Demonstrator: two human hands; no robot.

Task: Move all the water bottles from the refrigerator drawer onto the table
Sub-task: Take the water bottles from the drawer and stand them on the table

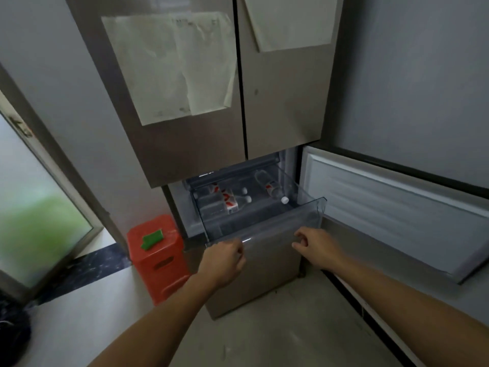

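The clear refrigerator drawer (260, 225) is pulled out below the two upper doors. Three water bottles with red-and-white labels and white caps lie inside: two side by side at the left (230, 203) (214, 188), and one at the right (272, 187), its cap toward me. My left hand (225, 260) grips the left part of the drawer's front lip. My right hand (313, 246) has its fingers curled at the right part of the same front edge. No table is in view.
The lower right refrigerator door (397, 210) stands open at the right, close to my right arm. A red plastic stool (156, 263) with a green object (152, 239) on top sits left of the drawer. A glass door (31, 202) is at the far left.
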